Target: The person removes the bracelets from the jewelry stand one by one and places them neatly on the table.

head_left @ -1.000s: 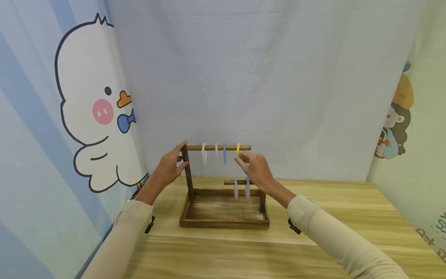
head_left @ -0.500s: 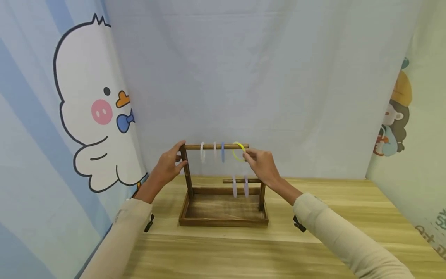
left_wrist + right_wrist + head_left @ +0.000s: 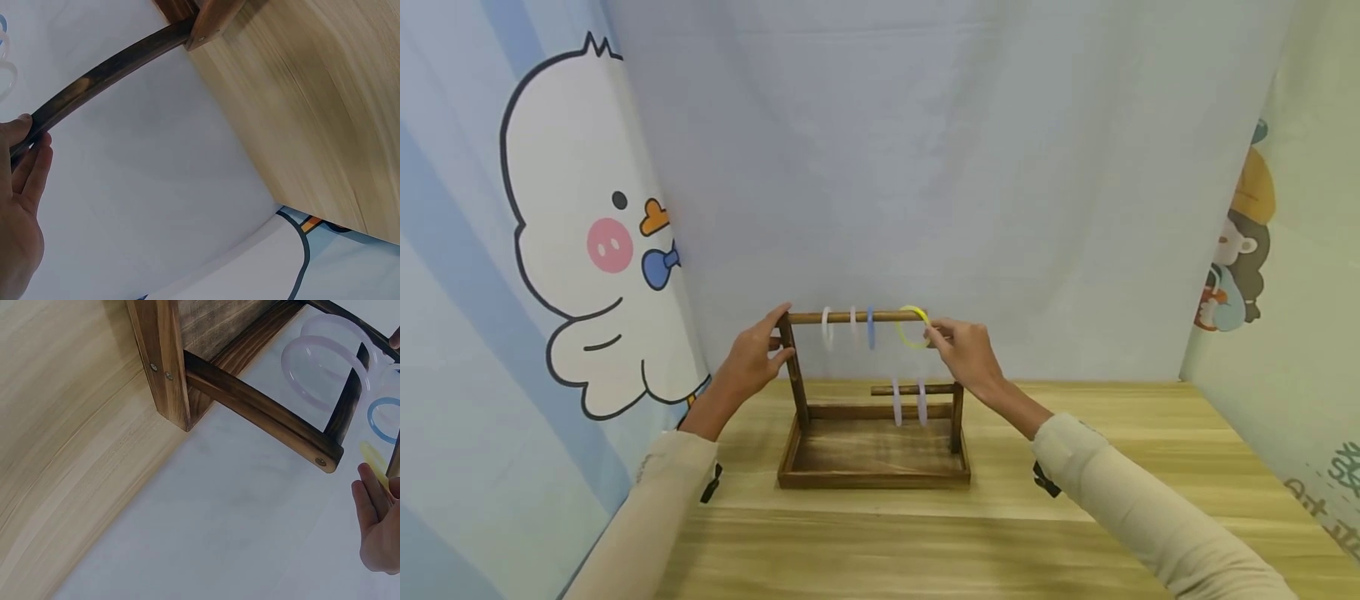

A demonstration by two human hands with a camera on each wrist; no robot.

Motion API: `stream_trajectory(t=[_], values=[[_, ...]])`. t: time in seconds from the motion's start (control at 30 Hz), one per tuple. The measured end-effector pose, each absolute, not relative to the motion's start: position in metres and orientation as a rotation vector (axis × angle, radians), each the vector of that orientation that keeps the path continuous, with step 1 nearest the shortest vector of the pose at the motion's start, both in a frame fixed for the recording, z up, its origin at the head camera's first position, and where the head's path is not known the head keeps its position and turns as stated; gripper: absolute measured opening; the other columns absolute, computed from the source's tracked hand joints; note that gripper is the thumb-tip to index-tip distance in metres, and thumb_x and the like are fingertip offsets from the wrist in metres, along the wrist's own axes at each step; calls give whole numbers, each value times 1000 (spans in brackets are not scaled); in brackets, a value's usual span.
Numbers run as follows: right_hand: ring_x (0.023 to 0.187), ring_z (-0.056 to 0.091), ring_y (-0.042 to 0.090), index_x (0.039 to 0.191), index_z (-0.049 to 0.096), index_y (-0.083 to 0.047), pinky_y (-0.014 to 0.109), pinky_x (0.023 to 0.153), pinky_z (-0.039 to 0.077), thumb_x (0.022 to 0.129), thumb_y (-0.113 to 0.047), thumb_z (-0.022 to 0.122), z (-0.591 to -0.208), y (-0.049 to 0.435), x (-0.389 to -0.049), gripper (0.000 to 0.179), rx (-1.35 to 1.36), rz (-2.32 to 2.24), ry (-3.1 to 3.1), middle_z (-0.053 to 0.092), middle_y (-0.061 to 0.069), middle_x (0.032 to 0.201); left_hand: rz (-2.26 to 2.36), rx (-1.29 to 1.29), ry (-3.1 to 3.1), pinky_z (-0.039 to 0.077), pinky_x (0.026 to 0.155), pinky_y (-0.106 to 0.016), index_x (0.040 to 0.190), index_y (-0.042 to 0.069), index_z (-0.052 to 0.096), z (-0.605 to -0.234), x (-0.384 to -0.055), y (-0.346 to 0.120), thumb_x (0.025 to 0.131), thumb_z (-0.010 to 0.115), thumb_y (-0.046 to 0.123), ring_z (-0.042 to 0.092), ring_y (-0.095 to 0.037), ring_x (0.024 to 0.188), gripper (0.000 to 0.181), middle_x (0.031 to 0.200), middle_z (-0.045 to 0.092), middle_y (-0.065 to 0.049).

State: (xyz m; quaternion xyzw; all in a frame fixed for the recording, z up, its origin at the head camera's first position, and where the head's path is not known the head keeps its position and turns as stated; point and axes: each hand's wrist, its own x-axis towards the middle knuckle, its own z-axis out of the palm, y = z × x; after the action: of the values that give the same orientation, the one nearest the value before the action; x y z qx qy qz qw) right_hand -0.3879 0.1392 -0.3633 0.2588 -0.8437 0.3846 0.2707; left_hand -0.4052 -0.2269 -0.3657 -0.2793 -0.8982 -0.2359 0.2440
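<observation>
A dark wooden bangle stand with a tray base (image 3: 874, 481) stands on the table. My left hand (image 3: 751, 358) grips the top of its tall left post (image 3: 795, 379), with the thumb and fingers around the wood in the left wrist view. My right hand (image 3: 970, 354) pinches a yellow bangle (image 3: 901, 335) at the free right end of the upper bar (image 3: 887, 317); whether the bar still passes through it is hard to tell. Along that bar hang a white bangle (image 3: 827, 329), a pale pink one (image 3: 853, 327) and a blue one (image 3: 871, 328).
Two pale lilac bangles (image 3: 897, 404) hang on the lower bar (image 3: 936, 389), which juts left from the short right post (image 3: 957, 421). The wood-grain table (image 3: 1075, 467) reaches back to a grey-white cloth (image 3: 1000, 167). Printed curtains flank both sides.
My right hand has shifted right along the upper bar and turned the yellow bangle from edge-on to nearly face-on. My left hand stays on the post. The head view has shifted slightly.
</observation>
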Motion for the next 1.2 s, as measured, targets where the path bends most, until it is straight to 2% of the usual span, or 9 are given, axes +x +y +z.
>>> stream_trajectory(t=[0.1, 0.23, 0.37, 0.53, 0.73, 1.2], values=[[84, 78, 30, 121, 73, 8, 35, 54, 64, 106, -10, 63, -361, 142, -387, 25, 690, 1047, -2273, 77, 21, 101, -646, -753, -2454, 65, 85, -48, 158, -4, 32, -365, -405, -227, 91, 77, -6, 73, -43, 99, 81, 130, 61, -30], [85, 78, 30, 121, 72, 9, 37, 69, 68, 106, -8, 62, -358, 149, -387, 25, 652, 1069, -2289, 77, 22, 101, -666, -746, -2466, 65, 85, -51, 158, -5, 33, -364, -405, -227, 91, 76, -6, 73, -43, 100, 80, 130, 61, -30], [85, 78, 31, 122, 70, 11, 38, 73, 68, 106, -6, 61, -357, 157, -388, 26, 616, 1099, -2306, 77, 24, 102, -672, -746, -2470, 65, 86, -52, 158, -5, 33, -363, -406, -225, 92, 76, -6, 74, -42, 100, 79, 130, 61, -30], [84, 78, 34, 121, 70, 12, 37, 71, 68, 105, -5, 61, -359, 165, -389, 25, 615, 1110, -2306, 76, 24, 100, -666, -749, -2448, 65, 85, -50, 157, -4, 34, -362, -407, -223, 91, 76, -6, 74, -42, 98, 79, 130, 61, -30], [81, 78, 30, 117, 73, 11, 37, 67, 67, 105, -5, 62, -363, 170, -386, 23, 629, 1062, -2333, 77, 22, 98, -656, -729, -2467, 66, 83, -45, 157, -5, 34, -366, -405, -223, 92, 76, -6, 74, -41, 98, 78, 128, 62, -31], [79, 78, 32, 113, 74, 11, 27, 59, 65, 104, 0, 60, -366, 170, -378, 20, 709, 1089, -2367, 77, 23, 95, -665, -697, -2494, 65, 86, -47, 158, -4, 34, -364, -405, -222, 93, 75, -5, 73, -43, 102, 77, 128, 62, -31]])
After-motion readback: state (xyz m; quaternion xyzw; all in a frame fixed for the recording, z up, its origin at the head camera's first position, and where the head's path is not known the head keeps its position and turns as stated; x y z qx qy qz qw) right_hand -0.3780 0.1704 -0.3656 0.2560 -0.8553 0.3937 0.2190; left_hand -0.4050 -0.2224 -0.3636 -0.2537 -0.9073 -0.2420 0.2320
